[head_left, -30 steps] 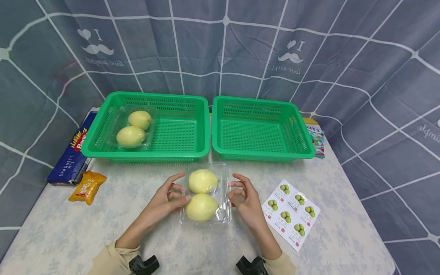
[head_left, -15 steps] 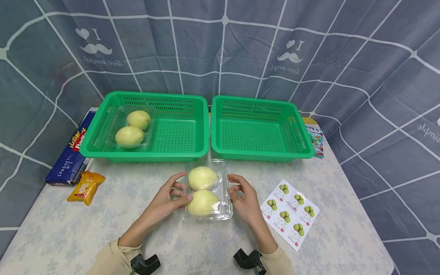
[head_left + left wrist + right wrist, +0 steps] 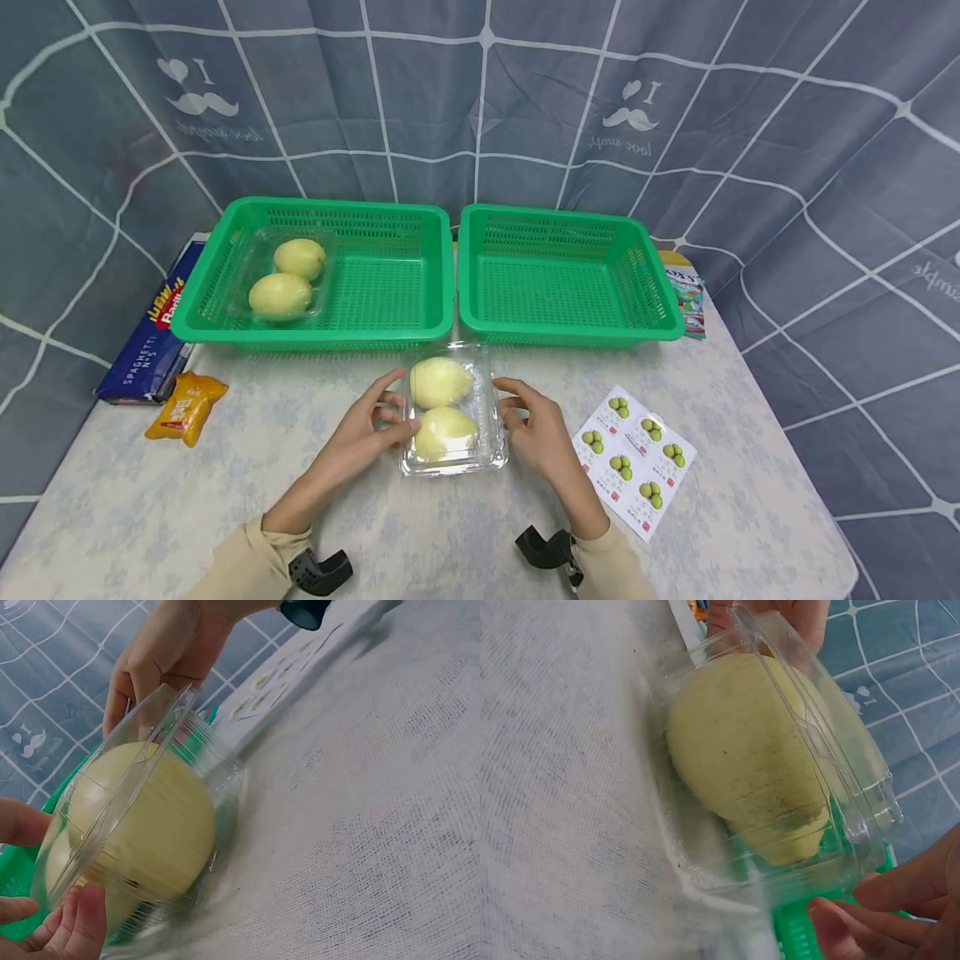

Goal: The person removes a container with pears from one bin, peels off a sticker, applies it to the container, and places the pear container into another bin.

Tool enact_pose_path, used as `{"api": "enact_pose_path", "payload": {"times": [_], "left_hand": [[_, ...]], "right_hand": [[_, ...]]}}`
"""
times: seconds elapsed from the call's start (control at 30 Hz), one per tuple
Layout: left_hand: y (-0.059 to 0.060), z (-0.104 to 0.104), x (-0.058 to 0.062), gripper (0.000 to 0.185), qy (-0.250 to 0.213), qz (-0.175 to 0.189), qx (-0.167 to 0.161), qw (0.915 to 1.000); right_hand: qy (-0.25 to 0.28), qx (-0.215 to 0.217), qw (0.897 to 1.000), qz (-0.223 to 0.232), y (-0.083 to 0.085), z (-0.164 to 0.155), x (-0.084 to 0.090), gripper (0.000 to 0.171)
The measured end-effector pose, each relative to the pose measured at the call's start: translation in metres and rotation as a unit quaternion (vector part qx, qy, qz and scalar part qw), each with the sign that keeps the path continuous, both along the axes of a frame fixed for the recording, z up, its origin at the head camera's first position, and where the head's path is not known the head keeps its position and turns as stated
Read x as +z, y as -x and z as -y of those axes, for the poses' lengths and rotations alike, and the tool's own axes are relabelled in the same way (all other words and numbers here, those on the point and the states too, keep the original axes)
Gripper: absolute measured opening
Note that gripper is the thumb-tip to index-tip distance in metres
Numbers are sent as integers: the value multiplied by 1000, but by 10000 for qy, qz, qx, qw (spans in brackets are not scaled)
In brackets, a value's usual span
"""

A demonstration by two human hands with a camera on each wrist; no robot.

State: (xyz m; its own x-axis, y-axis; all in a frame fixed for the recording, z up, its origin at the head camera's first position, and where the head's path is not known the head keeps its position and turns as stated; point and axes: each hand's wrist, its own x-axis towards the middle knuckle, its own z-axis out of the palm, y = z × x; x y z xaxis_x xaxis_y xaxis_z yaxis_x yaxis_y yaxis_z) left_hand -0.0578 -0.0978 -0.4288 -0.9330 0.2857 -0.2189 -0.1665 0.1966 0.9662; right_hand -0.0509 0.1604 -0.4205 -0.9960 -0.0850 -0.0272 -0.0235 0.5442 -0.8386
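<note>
A clear plastic clamshell box point(image 3: 486, 421) holds two pale yellow oval fruits, the far one point(image 3: 441, 382) and the near one point(image 3: 446, 433). It is in front of the gap between the baskets, its lid lying over the fruits. My left hand point(image 3: 372, 427) grips its left side, thumb at the upper edge and fingers along the wall. On the opposite side my right hand point(image 3: 536, 423) holds the right edge with bent fingers. In the right wrist view, my right thumb and fingertips point(image 3: 826, 919) are right at the rim.
The left green basket point(image 3: 315, 336) contains another clear box point(image 3: 324, 287) with two similar fruits. Beside it stands the right green basket point(image 3: 570, 333). A sticker sheet point(image 3: 637, 450) lies at right, a spaghetti box point(image 3: 146, 367) and orange snack packet point(image 3: 186, 408) at left, a colourful packet point(image 3: 688, 300) behind.
The box has moved slightly away from me, towards the baskets, with both hands staying at its sides. The head view has shifted a little.
</note>
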Motion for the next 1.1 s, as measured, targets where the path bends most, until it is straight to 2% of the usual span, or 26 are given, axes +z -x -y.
{"api": "enact_pose_path", "payload": {"times": [0.37, 0.5, 0.6, 0.7, 0.83, 0.97, 1.1], "left_hand": [[-2, -1, -2, 79, 137, 36, 158, 9998], [-1, -1, -4, 79, 137, 20, 164, 9998], [-1, -2, -4, 79, 110, 47, 186, 9998], [0, -2, -4, 79, 79, 71, 189, 9998], [0, -3, -3, 80, 85, 56, 165, 9998], [0, -4, -2, 79, 145, 47, 173, 9997], [1, -4, -3, 79, 181, 71, 189, 9996]], "right_hand": [[-379, 779, 9957, 333, -6, -6, 6, 46], [-488, 922, 9933, 507, -7, -22, 11, 52], [-706, 656, 9934, 622, -3, -48, 17, 59], [-1268, 104, 9892, 727, 2, -80, 23, 63], [-2111, -473, 9709, 1024, 8, -118, 25, 71], [-2504, -666, 9557, 1397, 14, -142, 21, 79], [-2569, -648, 9503, 1637, 19, -150, 15, 81]]}}
